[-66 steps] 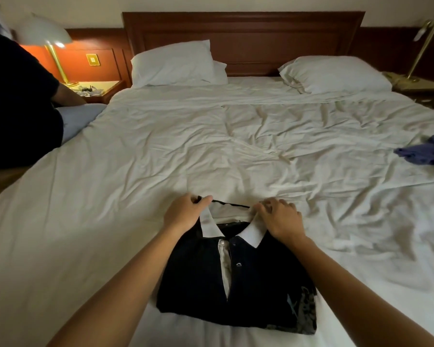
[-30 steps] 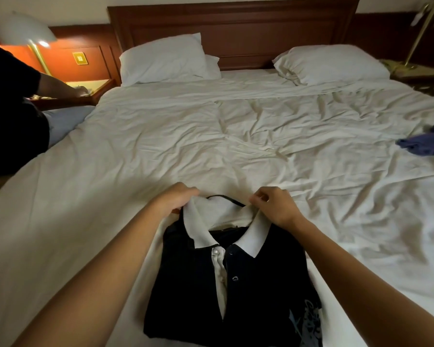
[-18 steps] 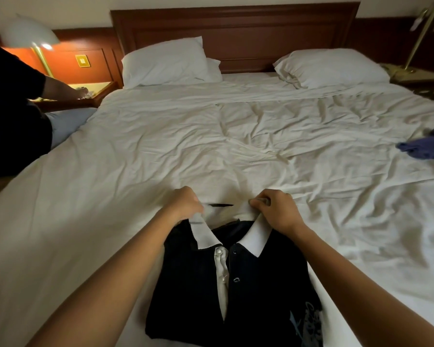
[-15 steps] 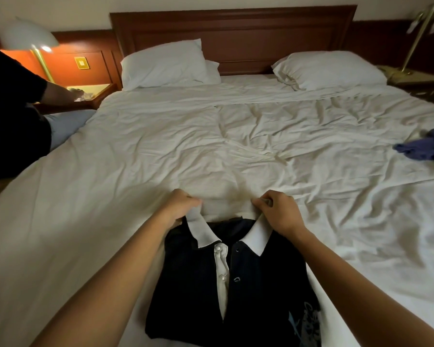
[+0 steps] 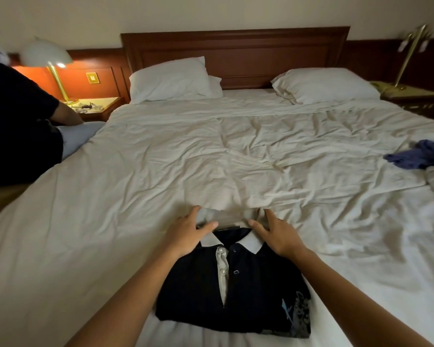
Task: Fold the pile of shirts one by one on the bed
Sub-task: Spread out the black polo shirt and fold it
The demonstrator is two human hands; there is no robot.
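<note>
A folded dark polo shirt (image 5: 251,296) with a white collar and a pale button placket lies on the white bed (image 5: 161,171) just in front of me, with a printed patch at its lower right corner. My left hand (image 5: 188,231) lies flat on the left side of the collar, fingers spread. My right hand (image 5: 277,234) lies flat on the right side of the collar, fingers straight. Both hands press the collar down.
A heap of unfolded clothes, blue (image 5: 421,156) and grey, lies at the bed's right edge. Two pillows (image 5: 171,80) sit at the wooden headboard. A person in dark clothes (image 5: 15,126) sits at the left by a lit lamp (image 5: 48,58) and nightstand.
Both hands have let go of the pinched collar and now lie flat on it with straight fingers. The collar is laid down flat.
</note>
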